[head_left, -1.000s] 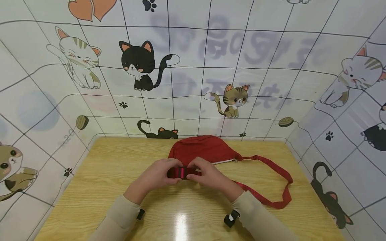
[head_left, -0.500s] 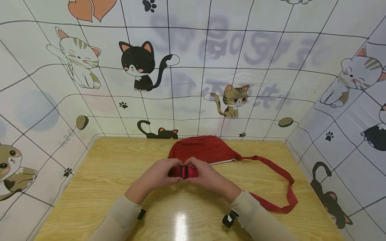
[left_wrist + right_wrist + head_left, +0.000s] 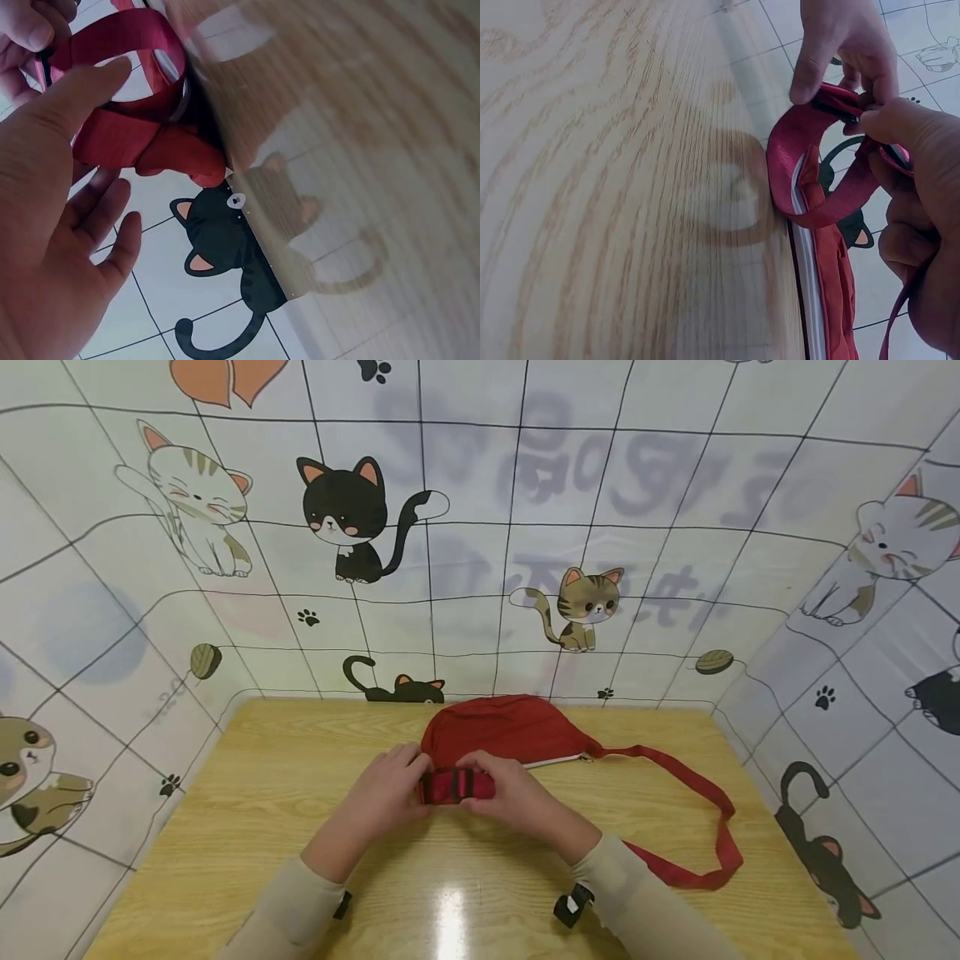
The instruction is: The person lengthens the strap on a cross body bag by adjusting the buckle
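Note:
A red waist bag (image 3: 502,731) lies at the back of the table, its red strap (image 3: 690,781) looping out to the right. In front of the bag, a doubled section of the strap (image 3: 124,139) runs between both hands, with a narrow black buckle (image 3: 462,783) on it. My left hand (image 3: 386,789) pinches the strap's left end between thumb and fingers. My right hand (image 3: 517,793) pinches the strap at the buckle, thumb in front. In the right wrist view, the strap (image 3: 784,161) hangs in a loop below the fingers. Part of the buckle is hidden by the right fingers.
The wooden table (image 3: 300,743) is bounded by walls with a printed cat pattern (image 3: 345,510) at the back and sides. A white zipper edge (image 3: 558,762) runs along the bag's front. Black wrist mounts (image 3: 573,906) hang under the sleeves.
The left hand has slid left, away from the buckle, exposing more strap between the hands. The right hand stays at the buckle. The loop on the right has shifted slightly outward.

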Action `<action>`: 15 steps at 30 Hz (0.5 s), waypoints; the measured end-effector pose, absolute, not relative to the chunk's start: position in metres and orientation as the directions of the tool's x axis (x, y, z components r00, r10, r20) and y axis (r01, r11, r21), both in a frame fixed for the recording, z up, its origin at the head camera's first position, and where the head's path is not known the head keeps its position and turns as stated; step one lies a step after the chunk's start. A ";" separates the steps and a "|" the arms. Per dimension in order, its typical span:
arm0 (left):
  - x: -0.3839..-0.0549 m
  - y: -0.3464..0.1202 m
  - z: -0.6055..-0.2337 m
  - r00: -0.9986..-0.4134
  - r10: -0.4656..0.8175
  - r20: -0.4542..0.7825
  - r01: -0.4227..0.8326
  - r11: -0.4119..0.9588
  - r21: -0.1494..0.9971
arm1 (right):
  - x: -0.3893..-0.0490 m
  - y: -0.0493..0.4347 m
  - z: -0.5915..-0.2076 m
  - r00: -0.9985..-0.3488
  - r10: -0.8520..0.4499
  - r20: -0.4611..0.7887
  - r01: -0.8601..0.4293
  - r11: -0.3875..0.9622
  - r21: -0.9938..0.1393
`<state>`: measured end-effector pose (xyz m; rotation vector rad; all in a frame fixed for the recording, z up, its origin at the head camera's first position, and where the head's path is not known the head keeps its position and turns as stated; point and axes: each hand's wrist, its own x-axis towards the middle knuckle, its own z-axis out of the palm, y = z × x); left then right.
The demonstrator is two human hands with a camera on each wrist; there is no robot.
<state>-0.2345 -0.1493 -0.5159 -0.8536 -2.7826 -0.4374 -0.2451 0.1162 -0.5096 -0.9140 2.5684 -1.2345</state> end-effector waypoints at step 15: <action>-0.236 -0.148 -0.515 -0.760 0.560 0.330 0.636 0.746 0.198 | -0.242 0.113 -0.510 -0.828 -0.540 0.152 -0.457 0.491 -0.742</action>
